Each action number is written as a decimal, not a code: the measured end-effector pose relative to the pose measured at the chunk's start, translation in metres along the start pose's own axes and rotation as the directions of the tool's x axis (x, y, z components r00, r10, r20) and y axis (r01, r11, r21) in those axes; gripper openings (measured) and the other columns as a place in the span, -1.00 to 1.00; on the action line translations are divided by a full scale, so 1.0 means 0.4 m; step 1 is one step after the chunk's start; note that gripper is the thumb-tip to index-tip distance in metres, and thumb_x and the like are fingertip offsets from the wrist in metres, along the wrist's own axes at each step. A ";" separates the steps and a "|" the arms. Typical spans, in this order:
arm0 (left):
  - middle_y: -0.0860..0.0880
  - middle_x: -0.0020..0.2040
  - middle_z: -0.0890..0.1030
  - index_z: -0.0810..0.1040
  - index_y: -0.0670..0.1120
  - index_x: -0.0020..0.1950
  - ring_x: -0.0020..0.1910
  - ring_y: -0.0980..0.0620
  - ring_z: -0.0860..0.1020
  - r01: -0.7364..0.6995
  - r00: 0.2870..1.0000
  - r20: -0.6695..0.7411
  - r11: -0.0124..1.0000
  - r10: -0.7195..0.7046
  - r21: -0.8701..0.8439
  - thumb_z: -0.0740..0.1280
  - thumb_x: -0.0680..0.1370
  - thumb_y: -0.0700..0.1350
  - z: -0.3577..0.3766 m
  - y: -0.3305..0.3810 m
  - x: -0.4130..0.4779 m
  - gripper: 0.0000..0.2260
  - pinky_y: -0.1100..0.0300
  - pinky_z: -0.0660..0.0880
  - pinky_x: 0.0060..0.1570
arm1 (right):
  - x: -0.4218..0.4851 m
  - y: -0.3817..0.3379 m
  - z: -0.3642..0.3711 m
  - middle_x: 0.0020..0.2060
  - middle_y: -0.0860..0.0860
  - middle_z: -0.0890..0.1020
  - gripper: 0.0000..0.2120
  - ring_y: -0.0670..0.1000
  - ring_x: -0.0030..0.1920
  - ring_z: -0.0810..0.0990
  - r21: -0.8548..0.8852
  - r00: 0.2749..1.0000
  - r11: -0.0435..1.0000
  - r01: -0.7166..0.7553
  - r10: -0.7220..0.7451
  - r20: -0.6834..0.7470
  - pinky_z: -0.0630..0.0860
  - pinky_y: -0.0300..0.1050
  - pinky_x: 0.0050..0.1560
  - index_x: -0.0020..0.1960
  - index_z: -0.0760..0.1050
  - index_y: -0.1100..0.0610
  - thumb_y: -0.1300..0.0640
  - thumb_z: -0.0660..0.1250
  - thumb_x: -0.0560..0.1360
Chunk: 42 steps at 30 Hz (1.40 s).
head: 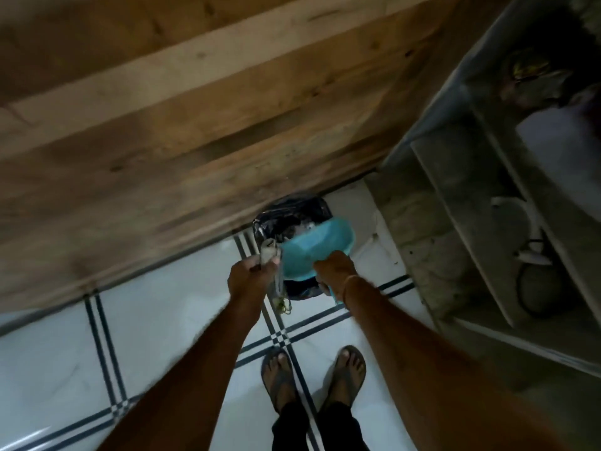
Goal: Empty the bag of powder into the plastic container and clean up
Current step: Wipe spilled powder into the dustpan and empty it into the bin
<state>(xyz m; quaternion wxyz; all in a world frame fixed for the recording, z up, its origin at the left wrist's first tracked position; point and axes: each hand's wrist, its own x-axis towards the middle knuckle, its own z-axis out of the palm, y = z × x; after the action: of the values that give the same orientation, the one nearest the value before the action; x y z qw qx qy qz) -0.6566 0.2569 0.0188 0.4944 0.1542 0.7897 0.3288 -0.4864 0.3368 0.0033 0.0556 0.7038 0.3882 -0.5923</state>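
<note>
I look straight down at a bin lined with a black plastic bag (292,211) that stands on the floor against a wooden wall. My right hand (333,271) grips the rim of its turquoise lid (312,247), which is tilted up over the bin's opening. My left hand (248,275) is closed on a crumpled, greyish empty bag (271,255) right at the left edge of the bin. Part of that bag hangs below my fist. The plastic container is not in view.
A wooden plank wall (195,109) fills the upper left. A grey concrete shelf unit (471,206) with dim items stands on the right. White floor tiles (162,320) with dark stripes lie below, and my feet in sandals (312,375) are near the bin.
</note>
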 end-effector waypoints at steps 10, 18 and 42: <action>-0.06 -0.15 0.73 0.67 0.07 -0.16 -0.08 -0.11 0.69 -0.033 0.999 -0.011 0.997 0.034 0.070 0.49 0.51 0.03 0.035 0.011 0.036 -0.91 -0.09 0.62 -0.02 | 0.030 0.041 0.035 -0.36 0.09 0.47 -0.92 -0.05 -0.53 0.38 0.241 0.996 0.966 -0.093 0.094 0.006 0.29 -0.32 -0.59 0.05 0.42 0.18 0.19 0.29 0.60; -0.05 -0.12 0.72 0.71 -0.02 0.05 -0.10 -0.10 0.68 -0.050 0.997 -0.054 0.999 0.050 0.000 0.50 0.48 0.05 0.062 -0.042 0.092 -0.78 0.06 0.61 -0.13 | 0.096 0.185 0.125 -0.27 0.06 0.59 -0.77 0.08 -0.24 0.55 0.280 0.989 0.954 0.110 -0.077 -0.127 0.50 0.05 -0.16 -0.14 0.53 0.06 -0.11 0.34 0.48; -0.06 -0.03 0.73 0.72 -0.07 0.09 -0.01 -0.06 0.69 -0.094 0.994 -0.054 0.991 0.100 0.092 0.51 0.51 0.03 0.075 -0.053 0.069 -0.77 0.11 0.63 -0.06 | 0.123 0.236 0.113 0.21 0.18 0.57 -0.63 0.22 0.24 0.58 0.108 0.944 0.983 0.146 -0.106 -0.314 0.52 -0.12 0.05 0.27 0.56 0.17 0.11 0.49 0.50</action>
<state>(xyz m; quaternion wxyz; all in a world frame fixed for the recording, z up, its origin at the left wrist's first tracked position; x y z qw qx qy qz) -0.6412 0.2682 -0.0232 0.4470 0.2045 0.8094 0.3213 -0.4644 0.2705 -0.0891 -0.0894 0.7631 0.3969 -0.5022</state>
